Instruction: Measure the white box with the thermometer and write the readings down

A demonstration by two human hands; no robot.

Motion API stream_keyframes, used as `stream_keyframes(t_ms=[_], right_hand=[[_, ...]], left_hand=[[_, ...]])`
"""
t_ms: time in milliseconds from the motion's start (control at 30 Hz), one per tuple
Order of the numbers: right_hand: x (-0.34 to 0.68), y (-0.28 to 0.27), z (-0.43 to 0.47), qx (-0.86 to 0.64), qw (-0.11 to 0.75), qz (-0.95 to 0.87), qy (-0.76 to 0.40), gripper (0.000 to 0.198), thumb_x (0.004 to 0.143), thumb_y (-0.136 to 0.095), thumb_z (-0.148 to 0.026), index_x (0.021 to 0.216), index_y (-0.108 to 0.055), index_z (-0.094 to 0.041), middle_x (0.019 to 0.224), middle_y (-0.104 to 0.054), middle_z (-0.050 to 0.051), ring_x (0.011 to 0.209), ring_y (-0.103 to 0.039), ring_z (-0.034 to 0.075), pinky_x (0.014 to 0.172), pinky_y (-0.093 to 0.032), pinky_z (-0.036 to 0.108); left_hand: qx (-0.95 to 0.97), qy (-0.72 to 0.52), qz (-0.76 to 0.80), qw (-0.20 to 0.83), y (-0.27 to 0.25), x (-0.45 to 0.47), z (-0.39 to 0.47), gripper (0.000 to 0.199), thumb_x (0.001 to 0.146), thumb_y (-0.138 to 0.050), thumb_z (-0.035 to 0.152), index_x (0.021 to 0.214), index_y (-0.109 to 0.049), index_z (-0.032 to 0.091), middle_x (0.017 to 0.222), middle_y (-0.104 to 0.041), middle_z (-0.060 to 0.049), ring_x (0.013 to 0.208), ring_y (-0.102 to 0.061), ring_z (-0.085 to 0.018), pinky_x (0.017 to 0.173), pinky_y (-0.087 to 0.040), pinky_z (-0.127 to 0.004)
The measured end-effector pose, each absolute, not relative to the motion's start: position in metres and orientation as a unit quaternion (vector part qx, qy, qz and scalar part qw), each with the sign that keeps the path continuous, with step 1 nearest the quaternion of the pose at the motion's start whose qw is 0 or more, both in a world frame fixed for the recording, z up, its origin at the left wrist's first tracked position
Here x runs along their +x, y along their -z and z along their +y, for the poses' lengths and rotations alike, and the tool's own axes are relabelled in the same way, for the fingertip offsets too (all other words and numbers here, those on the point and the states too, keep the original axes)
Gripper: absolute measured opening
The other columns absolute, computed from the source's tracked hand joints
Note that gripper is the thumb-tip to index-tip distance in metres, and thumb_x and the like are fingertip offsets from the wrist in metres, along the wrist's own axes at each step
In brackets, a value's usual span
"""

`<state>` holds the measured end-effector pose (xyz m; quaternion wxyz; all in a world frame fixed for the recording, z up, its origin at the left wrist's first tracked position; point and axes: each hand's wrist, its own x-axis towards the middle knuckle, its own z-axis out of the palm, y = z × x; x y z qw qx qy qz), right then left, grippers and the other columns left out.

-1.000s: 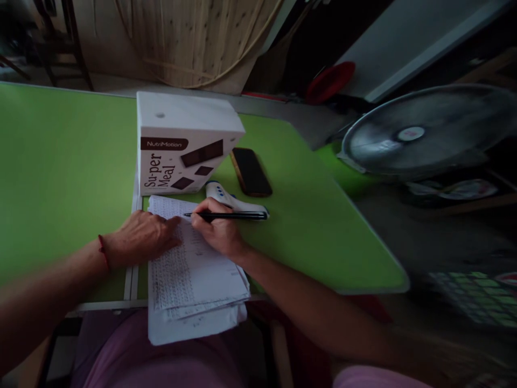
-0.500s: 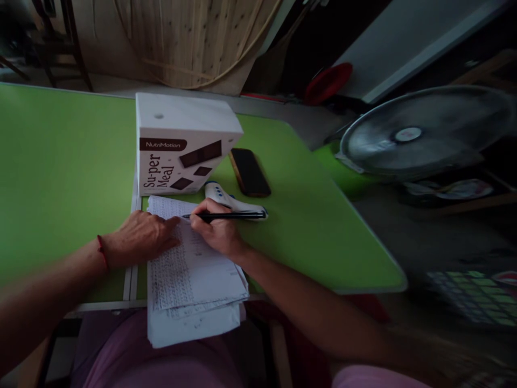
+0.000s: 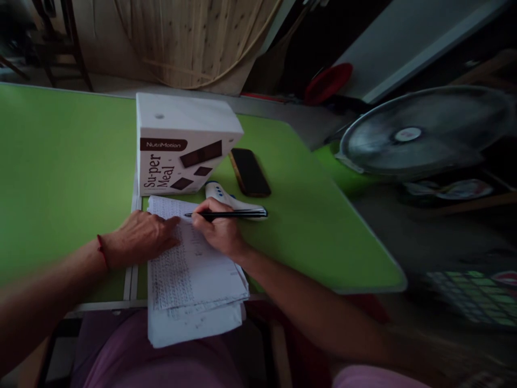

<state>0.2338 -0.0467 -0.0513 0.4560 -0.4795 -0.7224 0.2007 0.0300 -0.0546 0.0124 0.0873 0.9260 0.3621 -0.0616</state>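
Note:
A stack of handwritten papers (image 3: 202, 280) lies on the green table, its lower part hanging past the front edge. My right hand (image 3: 218, 229) grips a black pen (image 3: 236, 214), whose tip points left onto the top sheet among the lines of writing. Resting on the left side of that sheet is my left hand (image 3: 147, 234), empty, with a finger stretched out close to the pen tip. Its lower fingers are partly hidden. Just behind the right hand lies a white thermometer-shaped device with blue buttons (image 3: 220, 193), partly covered by the hand and pen.
A white box (image 3: 189, 113) stands behind the papers. Right of it lies a dark phone (image 3: 250, 172) in a brown case. The green table (image 3: 315, 231) ends at a rounded right edge. Beyond stand a large fan (image 3: 407, 134) and a red basin-like object (image 3: 329, 83).
The pen and my right hand have shifted very slightly to the right along the top sheet. My left hand, the papers and the box stay where they were.

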Motion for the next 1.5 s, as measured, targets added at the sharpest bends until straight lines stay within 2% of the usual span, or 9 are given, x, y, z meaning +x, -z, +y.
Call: stream_keyframes(t_ms=[900,1333,1500], right_hand=[[0.239,0.0505,-0.0452,-0.465,0.474,-0.718,-0.208,0.011,0.079,-0.058,-0.024,0.07,-0.052,-0.024,0.06,-0.054,-0.004,0.055,-0.048,0.013,0.055,-0.041,0.027],[0.2379,0.0467,-0.0451,-0.472,0.451,-0.724,-0.222,0.011,0.077,-0.056,-0.025,0.067,-0.051,-0.024,0.058,-0.055,-0.004,0.054,-0.048,0.012,0.054,-0.041,0.026],[0.2387,0.046,-0.0455,-0.476,0.451,-0.722,-0.219,0.013,0.077,-0.057,-0.025,0.066,-0.051,-0.024,0.057,-0.053,-0.004,0.054,-0.047,0.012,0.055,-0.041,0.027]], left_hand=[[0.909,0.113,0.382,0.124,-0.0164,0.0335,-0.0528,0.036,0.103,-0.051,0.029,0.136,-0.053,0.014,0.097,-0.075,-0.01,0.08,-0.071,-0.024,0.061,-0.043,-0.03],[0.914,0.097,0.376,0.114,-0.0157,0.0318,-0.0531,0.032,0.102,-0.049,0.031,0.128,-0.057,0.013,0.09,-0.074,-0.009,0.074,-0.069,-0.022,0.058,-0.041,-0.029],[0.913,0.103,0.377,0.115,-0.0138,0.0316,-0.0521,0.036,0.103,-0.05,0.031,0.134,-0.055,0.013,0.092,-0.075,-0.01,0.077,-0.07,-0.023,0.059,-0.042,-0.03]])
